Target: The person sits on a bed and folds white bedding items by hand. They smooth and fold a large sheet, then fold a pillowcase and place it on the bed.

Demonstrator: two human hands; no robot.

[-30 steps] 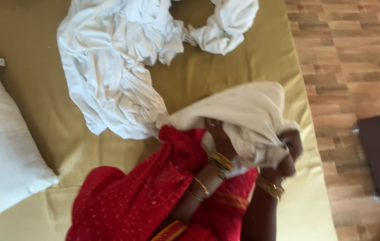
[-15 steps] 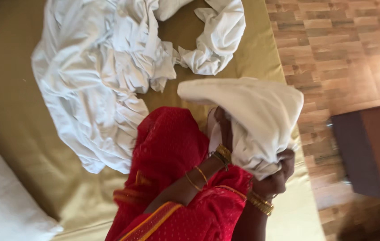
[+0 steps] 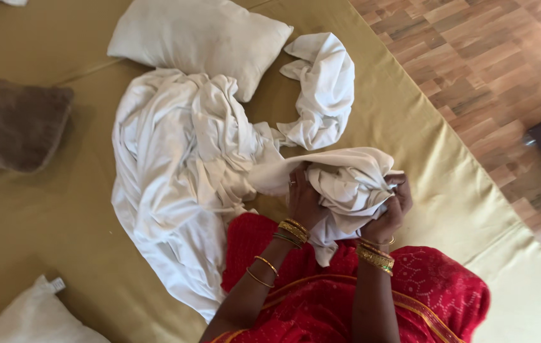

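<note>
White sheet (image 3: pixel 175 171) spread crumpled over the bed (image 3: pixel 41 216), one bunched end gripped above the bed edge by left hand (image 3: pixel 304 200) and right hand (image 3: pixel 390 213), both closed tight, pillow (image 3: pixel 200 41) beside the sheet

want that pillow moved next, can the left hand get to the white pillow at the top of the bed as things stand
Probably not right away. The left hand and right hand both grip the bunched white cloth, and the white pillow lies beyond the crumpled white sheet. Nothing solid blocks the way.
</note>
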